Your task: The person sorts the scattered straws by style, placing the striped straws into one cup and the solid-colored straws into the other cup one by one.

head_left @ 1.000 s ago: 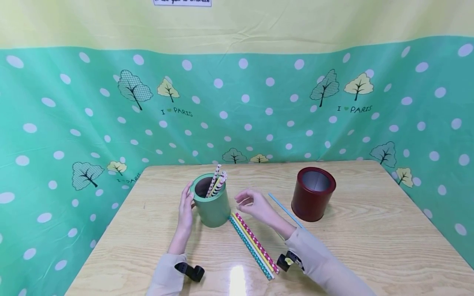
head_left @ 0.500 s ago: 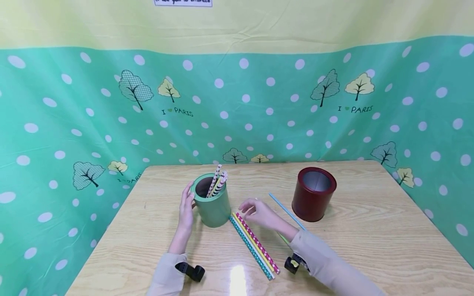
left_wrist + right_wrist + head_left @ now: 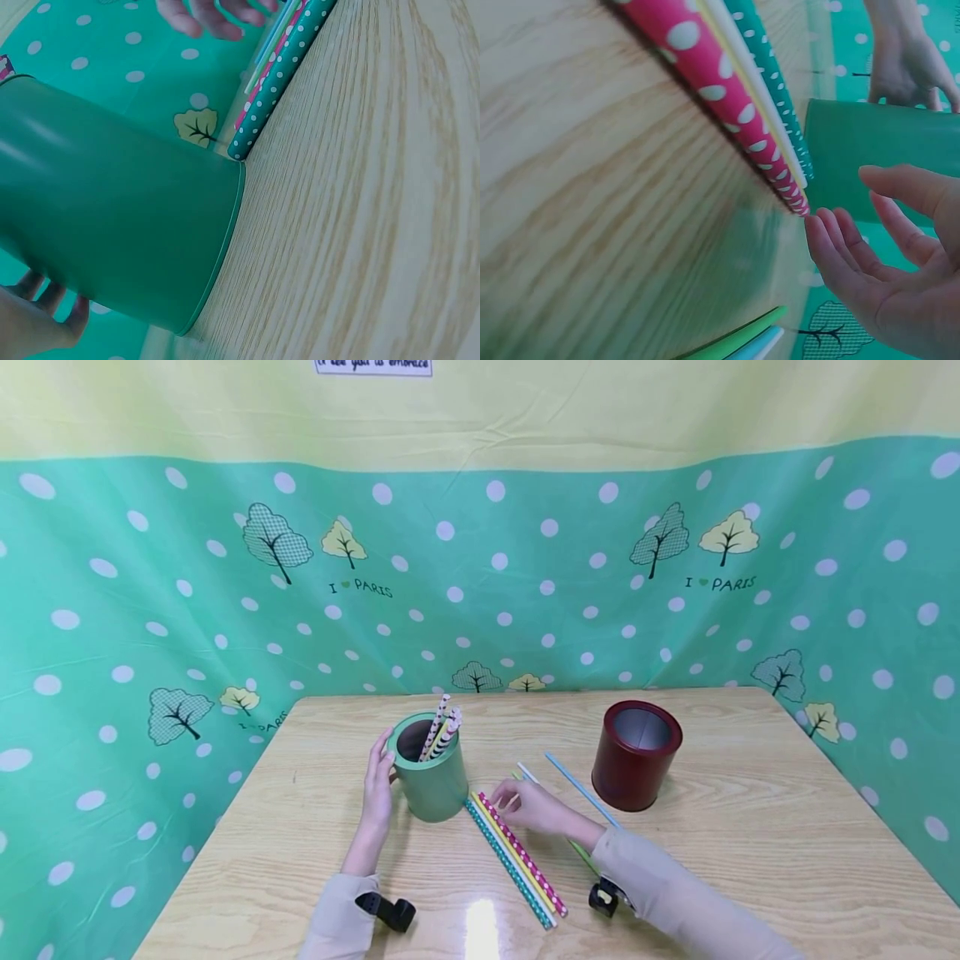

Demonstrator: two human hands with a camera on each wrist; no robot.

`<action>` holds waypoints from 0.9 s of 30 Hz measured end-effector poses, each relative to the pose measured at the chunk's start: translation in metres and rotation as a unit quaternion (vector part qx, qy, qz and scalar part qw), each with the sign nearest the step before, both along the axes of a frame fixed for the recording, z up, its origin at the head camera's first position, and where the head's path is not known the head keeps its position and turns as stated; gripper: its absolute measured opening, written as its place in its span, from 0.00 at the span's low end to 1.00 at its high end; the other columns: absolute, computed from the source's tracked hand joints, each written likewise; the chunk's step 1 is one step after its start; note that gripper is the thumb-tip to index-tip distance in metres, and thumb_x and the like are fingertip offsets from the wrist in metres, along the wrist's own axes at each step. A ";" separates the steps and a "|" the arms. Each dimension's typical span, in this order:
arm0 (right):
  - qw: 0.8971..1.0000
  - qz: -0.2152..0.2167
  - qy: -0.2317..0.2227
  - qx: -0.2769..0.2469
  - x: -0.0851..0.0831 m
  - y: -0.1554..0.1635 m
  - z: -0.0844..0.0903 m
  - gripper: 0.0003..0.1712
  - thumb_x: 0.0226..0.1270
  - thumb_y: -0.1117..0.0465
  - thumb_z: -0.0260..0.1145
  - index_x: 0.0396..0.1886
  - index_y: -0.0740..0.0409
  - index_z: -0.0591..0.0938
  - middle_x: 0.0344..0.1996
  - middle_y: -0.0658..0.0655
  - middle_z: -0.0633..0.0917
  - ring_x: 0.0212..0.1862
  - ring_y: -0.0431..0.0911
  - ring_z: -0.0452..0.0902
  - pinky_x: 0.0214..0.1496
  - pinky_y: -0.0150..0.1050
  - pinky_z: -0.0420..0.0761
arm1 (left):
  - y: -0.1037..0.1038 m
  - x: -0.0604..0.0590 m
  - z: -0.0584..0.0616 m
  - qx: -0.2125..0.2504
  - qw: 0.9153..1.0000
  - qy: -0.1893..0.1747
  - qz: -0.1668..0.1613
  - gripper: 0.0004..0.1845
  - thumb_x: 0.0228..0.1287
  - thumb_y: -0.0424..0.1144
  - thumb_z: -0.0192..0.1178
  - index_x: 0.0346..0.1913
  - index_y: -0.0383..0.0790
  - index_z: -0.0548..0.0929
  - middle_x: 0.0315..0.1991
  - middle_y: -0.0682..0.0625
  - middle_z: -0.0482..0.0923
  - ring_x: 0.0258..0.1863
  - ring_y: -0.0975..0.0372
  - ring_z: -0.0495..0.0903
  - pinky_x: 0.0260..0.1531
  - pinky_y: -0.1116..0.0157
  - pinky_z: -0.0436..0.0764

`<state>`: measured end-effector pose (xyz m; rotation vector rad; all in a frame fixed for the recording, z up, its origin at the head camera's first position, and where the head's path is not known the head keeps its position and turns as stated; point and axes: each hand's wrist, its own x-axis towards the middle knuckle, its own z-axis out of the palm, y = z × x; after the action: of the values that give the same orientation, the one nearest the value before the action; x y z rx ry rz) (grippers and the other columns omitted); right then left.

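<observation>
My left hand (image 3: 377, 789) rests against the left side of a green can (image 3: 433, 793), its fingers reaching up to the rim. Several patterned paper straws (image 3: 440, 735) stand in that can, leaning right. On the table before it lies a row of straws: a pink dotted straw (image 3: 523, 855), a yellow straw (image 3: 513, 852), a white one and a teal dotted straw (image 3: 507, 865). My right hand (image 3: 532, 807) is at the far end of the pink straw. In the right wrist view its fingertips (image 3: 815, 223) appear by that end, thumb apart; contact is unclear.
A dark red can (image 3: 633, 768) stands at the right. Between it and my right hand lie a blue straw (image 3: 581, 789), a white straw (image 3: 527, 772) and a green straw (image 3: 583, 857), partly hidden by my arm. A patterned curtain (image 3: 495, 585) hangs behind the table.
My right hand has moved from beside the green can down and to the right, to the pink straw's end. More of the green and white straws shows. My left hand has stayed put.
</observation>
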<state>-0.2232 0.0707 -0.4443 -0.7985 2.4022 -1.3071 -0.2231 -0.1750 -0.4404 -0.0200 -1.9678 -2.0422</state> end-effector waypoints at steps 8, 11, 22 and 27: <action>1.000 0.009 -0.008 0.004 0.001 0.003 -0.005 0.13 0.50 0.75 0.61 0.38 0.67 0.77 0.33 0.60 0.78 0.37 0.51 0.75 0.38 0.36 0.75 | 0.008 0.012 0.019 -0.013 1.000 -0.005 0.007 0.23 0.67 0.34 0.35 0.65 0.35 0.56 0.63 0.40 0.57 0.56 0.46 0.59 0.49 0.56 0.60; 1.000 0.009 -0.009 0.010 0.002 0.004 -0.007 0.13 0.50 0.73 0.62 0.38 0.67 0.77 0.33 0.60 0.78 0.38 0.52 0.75 0.38 0.35 0.74 | 0.009 0.014 0.021 -0.010 1.000 -0.005 0.006 0.24 0.66 0.34 0.35 0.65 0.34 0.56 0.63 0.39 0.57 0.56 0.45 0.59 0.49 0.56 0.60; 0.999 0.014 -0.012 0.036 0.001 0.005 -0.012 0.14 0.48 0.73 0.64 0.38 0.66 0.77 0.30 0.59 0.78 0.30 0.46 0.74 0.23 0.31 0.73 | 0.005 0.008 0.013 -0.007 1.000 -0.003 0.001 0.23 0.67 0.35 0.35 0.65 0.37 0.57 0.63 0.41 0.57 0.56 0.47 0.59 0.50 0.55 0.60; 0.999 0.016 -0.010 0.039 0.001 0.006 -0.015 0.14 0.47 0.73 0.65 0.38 0.66 0.78 0.28 0.57 0.77 0.27 0.43 0.73 0.21 0.31 0.73 | -0.001 0.000 0.000 -0.003 1.000 -0.006 0.002 0.23 0.67 0.35 0.36 0.65 0.41 0.57 0.63 0.43 0.58 0.56 0.50 0.61 0.49 0.55 0.60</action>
<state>-0.2225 0.0766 -0.4595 -0.7968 2.3987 -1.1956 -0.2236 -0.1757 -0.4406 -0.0059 -1.9793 -2.0393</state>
